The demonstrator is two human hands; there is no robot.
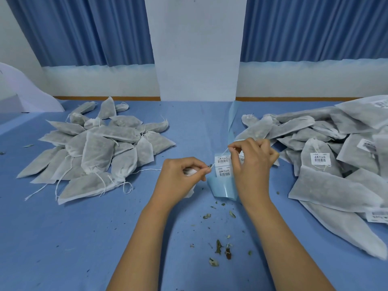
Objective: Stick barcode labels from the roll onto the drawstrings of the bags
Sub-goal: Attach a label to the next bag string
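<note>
Left grip (180,175) and right grip (252,162) pinched the limp, featherlight drawstring (219,157) taut over the barcode labels (223,174); I'd hold its ends.

**Blue table and its load**

The blue-covered table (84,238) carries a left heap of bags (98,152), white with loose drawstrings, and a right heap of bags (327,175), several bearing barcode labels. Between them rests a curled pale-blue backing strip (223,189) with printed labels (223,159). Dried leaf fragments (219,246) lie scattered near centre.
</note>
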